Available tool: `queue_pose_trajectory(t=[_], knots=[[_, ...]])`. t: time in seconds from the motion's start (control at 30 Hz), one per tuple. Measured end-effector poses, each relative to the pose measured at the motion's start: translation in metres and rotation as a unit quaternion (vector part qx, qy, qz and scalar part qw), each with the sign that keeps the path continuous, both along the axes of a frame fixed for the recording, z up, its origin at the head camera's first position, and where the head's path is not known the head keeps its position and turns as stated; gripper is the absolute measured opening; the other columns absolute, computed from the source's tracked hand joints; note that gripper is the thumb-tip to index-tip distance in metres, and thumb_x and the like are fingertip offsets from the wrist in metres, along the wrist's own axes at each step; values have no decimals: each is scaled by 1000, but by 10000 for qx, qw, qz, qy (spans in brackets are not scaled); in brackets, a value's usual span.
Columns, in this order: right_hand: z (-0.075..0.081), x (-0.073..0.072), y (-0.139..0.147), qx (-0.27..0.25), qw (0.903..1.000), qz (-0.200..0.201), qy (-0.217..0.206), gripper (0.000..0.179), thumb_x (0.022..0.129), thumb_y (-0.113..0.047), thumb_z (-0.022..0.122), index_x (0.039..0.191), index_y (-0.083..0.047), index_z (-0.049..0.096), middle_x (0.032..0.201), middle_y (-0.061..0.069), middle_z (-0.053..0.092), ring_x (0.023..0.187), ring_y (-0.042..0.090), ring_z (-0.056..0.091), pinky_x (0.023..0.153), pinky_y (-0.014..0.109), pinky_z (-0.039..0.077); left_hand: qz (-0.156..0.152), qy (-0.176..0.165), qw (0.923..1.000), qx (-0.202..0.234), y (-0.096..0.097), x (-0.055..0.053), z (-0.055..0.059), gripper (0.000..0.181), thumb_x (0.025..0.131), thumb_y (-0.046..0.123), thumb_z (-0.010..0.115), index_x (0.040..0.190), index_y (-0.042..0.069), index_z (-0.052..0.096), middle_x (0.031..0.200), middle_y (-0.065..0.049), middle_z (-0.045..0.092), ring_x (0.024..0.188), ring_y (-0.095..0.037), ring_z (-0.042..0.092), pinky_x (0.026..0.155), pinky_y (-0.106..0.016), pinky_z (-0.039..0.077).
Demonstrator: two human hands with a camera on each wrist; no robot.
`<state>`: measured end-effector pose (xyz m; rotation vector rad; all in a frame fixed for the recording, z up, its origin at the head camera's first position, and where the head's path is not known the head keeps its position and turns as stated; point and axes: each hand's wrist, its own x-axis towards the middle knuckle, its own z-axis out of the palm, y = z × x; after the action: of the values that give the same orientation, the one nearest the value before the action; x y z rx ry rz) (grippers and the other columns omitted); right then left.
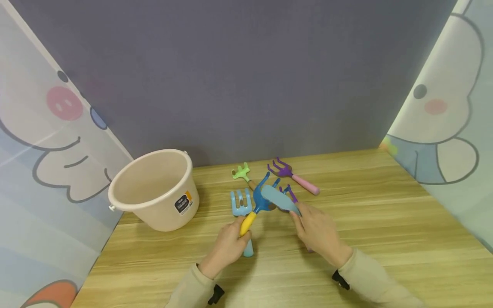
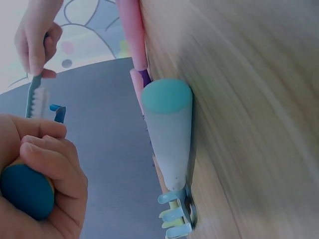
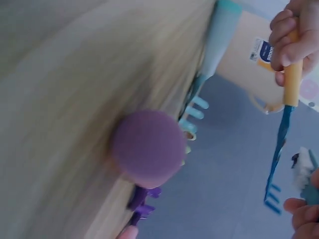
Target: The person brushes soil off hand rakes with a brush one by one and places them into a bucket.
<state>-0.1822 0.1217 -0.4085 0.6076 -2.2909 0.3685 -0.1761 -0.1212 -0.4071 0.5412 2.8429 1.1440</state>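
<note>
My left hand (image 1: pixel 227 241) grips the yellow handle of a blue hand rake (image 1: pixel 263 200), its tines raised above the table. In the left wrist view the handle's blue end shows inside the curled fingers. My right hand (image 1: pixel 317 229) holds a light blue brush (image 1: pixel 279 197) over the rake's head. White bristles on that brush (image 2: pixel 39 103) face the rake in the left wrist view. Below the left hand lies a light blue hand rake (image 1: pixel 242 207). Beneath the right hand lies a purple-tined rake (image 1: pixel 292 194), mostly hidden by hand and brush.
A pale pink bucket (image 1: pixel 169 209) stands at the table's left. Toward the back lie a small green rake (image 1: pixel 241 172) and a purple rake with a pink handle (image 1: pixel 305 184). A dark grey panel (image 1: pixel 246 85) rises behind the wooden table (image 1: pixel 385 222).
</note>
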Motion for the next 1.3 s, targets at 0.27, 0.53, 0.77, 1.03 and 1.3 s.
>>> queue_pose_trajectory(t=[0.27,0.53,0.77,1.03,1.3], knots=[[-9,0,15,344,9955,81,877,55,99,-37,27,97,4,64,62,5,55,42,10,41,34,19,31,84,10,10000,33,-3,2,4,33,88,8,54,118,-3,48,71,-5,54,46,-5,45,39,-18,39],[-10,2,27,438,9928,-17,1117,51,98,-37,29,97,-3,68,55,-3,44,43,1,25,35,15,20,99,131,9998,-57,-5,3,4,32,87,8,54,117,-3,49,70,-5,54,50,-8,44,43,-20,39],[-3,3,31,350,9953,84,904,50,98,-35,28,101,-2,66,57,0,47,42,5,31,35,18,25,194,149,9997,-73,-8,5,8,32,88,9,55,117,-2,49,69,-4,52,50,-8,44,43,-20,39],[2,0,17,398,9937,266,1014,52,99,-36,29,102,1,66,60,3,53,42,9,40,36,21,33,150,58,9998,-117,-4,8,9,29,88,9,53,115,0,50,68,-3,53,48,-7,45,42,-20,40],[2,-4,11,309,9932,402,1044,52,98,-35,29,102,0,67,61,1,51,42,5,33,36,16,27,52,18,10000,-41,2,8,13,27,89,11,53,115,2,50,69,-3,52,46,-6,45,40,-18,39]])
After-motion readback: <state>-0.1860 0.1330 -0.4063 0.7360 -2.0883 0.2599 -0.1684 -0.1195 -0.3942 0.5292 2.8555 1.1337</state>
